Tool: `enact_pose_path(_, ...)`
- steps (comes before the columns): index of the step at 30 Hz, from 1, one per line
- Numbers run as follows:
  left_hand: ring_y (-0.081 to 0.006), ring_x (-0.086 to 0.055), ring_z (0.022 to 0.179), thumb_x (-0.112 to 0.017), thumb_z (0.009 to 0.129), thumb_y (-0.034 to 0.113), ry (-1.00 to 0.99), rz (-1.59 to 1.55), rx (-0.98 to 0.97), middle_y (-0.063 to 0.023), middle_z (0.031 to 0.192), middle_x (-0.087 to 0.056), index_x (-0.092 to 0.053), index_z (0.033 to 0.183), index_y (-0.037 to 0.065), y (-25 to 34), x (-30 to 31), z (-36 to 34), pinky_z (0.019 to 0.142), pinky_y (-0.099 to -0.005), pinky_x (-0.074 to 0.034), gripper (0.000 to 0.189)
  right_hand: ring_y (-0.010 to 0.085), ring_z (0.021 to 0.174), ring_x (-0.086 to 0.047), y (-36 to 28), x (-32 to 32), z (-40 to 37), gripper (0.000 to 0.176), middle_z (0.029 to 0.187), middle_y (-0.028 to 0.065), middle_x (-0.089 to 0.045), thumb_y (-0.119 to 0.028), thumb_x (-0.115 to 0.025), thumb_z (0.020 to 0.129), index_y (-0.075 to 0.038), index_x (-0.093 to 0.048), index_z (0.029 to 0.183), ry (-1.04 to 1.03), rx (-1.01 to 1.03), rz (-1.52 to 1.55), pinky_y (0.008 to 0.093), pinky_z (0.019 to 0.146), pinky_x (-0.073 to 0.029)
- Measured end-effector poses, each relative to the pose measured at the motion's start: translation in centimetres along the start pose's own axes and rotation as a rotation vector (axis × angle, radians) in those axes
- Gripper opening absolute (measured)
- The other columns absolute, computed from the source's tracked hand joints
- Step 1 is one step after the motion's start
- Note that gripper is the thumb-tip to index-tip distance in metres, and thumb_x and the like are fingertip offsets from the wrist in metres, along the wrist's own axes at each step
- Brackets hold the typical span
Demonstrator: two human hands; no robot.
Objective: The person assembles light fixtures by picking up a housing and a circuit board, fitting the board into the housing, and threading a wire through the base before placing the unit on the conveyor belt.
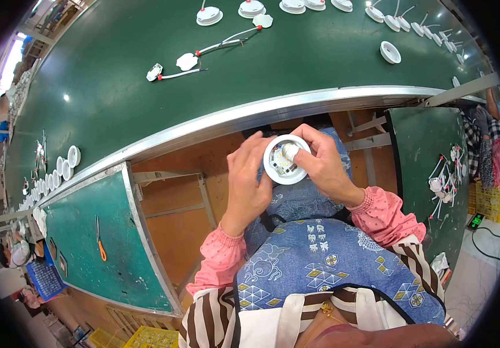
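Over my lap is a round white LED downlight housing, its open side facing up, with a small circuit board visible inside. My right hand is closed on its right side, fingers around the rim and thumb pressed into the opening. A small whitish piece shows by that thumb; what it is I cannot make out. At the left rim, my left hand supports the housing from the side, its fingers partly hidden behind the ring.
Across the green bench lie white wired boards, a lone white ring and several wired downlights. White rings line the left edge. Orange-handled scissors lie on the left side table; wired parts are at right.
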State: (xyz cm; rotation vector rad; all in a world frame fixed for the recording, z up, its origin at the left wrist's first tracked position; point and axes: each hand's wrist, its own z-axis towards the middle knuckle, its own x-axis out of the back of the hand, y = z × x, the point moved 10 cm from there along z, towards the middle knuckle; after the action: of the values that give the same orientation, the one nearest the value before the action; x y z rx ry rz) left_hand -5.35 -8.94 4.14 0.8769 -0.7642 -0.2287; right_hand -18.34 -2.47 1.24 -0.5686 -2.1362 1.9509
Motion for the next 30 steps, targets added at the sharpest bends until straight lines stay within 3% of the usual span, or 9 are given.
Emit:
enact_pose_path(1,-0.0343,-0.061,0.108,-0.062,0.084,0.003,-0.006,0.006,-0.04,-0.0186,0.116,-0.065,-0.062,0.128,0.0,0.5,-0.5,0.2,0.099,-0.04,-0.044,0.044,0.0063,0.084,-0.061,-0.2,-0.1,-0.2,0.012,0.09,0.0021,-0.066,-0.003,-0.061,0.091,0.002,-0.061,0.102,-0.011,-0.038,0.04,0.0251,0.073,-0.052)
enact_pose_path(5,-0.0285,-0.06,0.076,-0.06,0.089,-0.002,0.015,-0.184,0.061,-0.0132,0.087,-0.061,-0.065,0.106,-0.001,0.6,-0.7,0.5,0.069,-0.036,-0.047,0.018,0.0083,0.092,-0.061,-0.1,0.7,-0.7,0.023,0.1,0.0041,-0.065,-0.006,-0.061,0.092,0.001,-0.062,0.114,-0.113,-0.133,-0.029,0.0266,0.079,-0.051)
enact_pose_path(6,-0.0268,-0.056,0.065,-0.061,0.09,-0.004,0.052,-0.161,0.022,-0.0119,0.079,-0.056,-0.064,0.102,-0.001,1.3,-0.5,0.7,0.059,-0.0342,-0.044,0.012,0.0107,0.095,-0.061,-1.2,1.0,-0.6,0.028,0.103,0.006,-0.064,-0.009,-0.062,0.093,0.001,-0.061,0.12,-0.103,-0.028,-0.083,0.0279,0.081,-0.05)
enact_pose_path(11,-0.038,-0.064,0.072,-0.063,0.088,-0.002,0.012,-0.016,0.071,-0.0145,0.088,-0.059,-0.062,0.107,0.003,2.5,-1.5,0.4,0.058,-0.0449,-0.05,0.019,0.0239,0.104,-0.059,-6.5,-0.6,-1.5,0.05,0.114,0.0155,-0.059,-0.027,-0.061,0.098,-0.003,-0.053,0.141,-0.14,0.431,-0.505,0.0339,0.09,-0.047)
enact_pose_path(12,-0.0377,-0.064,0.071,-0.062,0.087,-0.002,0.007,-0.002,0.067,-0.0145,0.089,-0.059,-0.062,0.107,0.003,3.0,-1.6,0.4,0.058,-0.0446,-0.05,0.02,0.0291,0.095,-0.06,-6.3,-1.0,-1.5,0.051,0.107,0.0156,-0.059,-0.036,-0.062,0.097,-0.001,-0.056,0.134,-0.097,0.464,-0.573,0.0352,0.086,-0.047)
enact_pose_path(15,-0.0354,-0.065,0.067,-0.062,0.084,-0.005,-0.009,0.061,0.055,-0.0131,0.088,-0.059,-0.062,0.107,0.004,3.4,-1.6,0.4,0.057,-0.0424,-0.051,0.024,0.0271,0.092,-0.06,-3.9,0.3,-0.7,0.048,0.101,0.0137,-0.06,-0.037,-0.063,0.097,0.0,-0.058,0.126,-0.028,0.26,-0.483,0.0354,0.083,-0.048)
enact_pose_path(17,-0.0339,-0.065,0.066,-0.062,0.083,-0.006,-0.001,0.1,0.021,-0.0118,0.086,-0.059,-0.063,0.105,0.004,3.2,-1.3,0.4,0.056,-0.0413,-0.051,0.024,0.0162,0.083,-0.059,-2.5,0.4,-0.7,0.04,0.094,0.0081,-0.061,-0.037,-0.061,0.099,-0.001,-0.059,0.116,-0.066,0.128,-0.329,0.0299,0.073,-0.047)
enact_pose_path(22,-0.0319,-0.065,0.067,-0.06,0.08,-0.008,0.013,0.056,-0.04,-0.0095,0.08,-0.059,-0.066,0.1,0.006,1.7,-0.5,0.7,0.056,-0.0398,-0.051,0.025,0.0059,0.073,-0.055,-1.3,-0.4,-0.9,0.036,0.086,0.0024,-0.06,-0.038,-0.059,0.102,-0.003,-0.059,0.111,-0.103,0.03,-0.105,0.0218,0.06,-0.042)
enact_pose_path(30,-0.0317,-0.065,0.068,-0.06,0.077,-0.012,0.0,0.035,-0.01,-0.0102,0.081,-0.061,-0.068,0.1,0.006,2.1,-0.7,0.5,0.057,-0.0384,-0.052,0.03,0.0078,0.067,-0.059,-0.6,0.0,-0.1,0.036,0.082,0.003,-0.062,-0.039,-0.057,0.102,-0.004,-0.063,0.107,-0.08,-0.038,0.03,0.0214,0.051,-0.042)
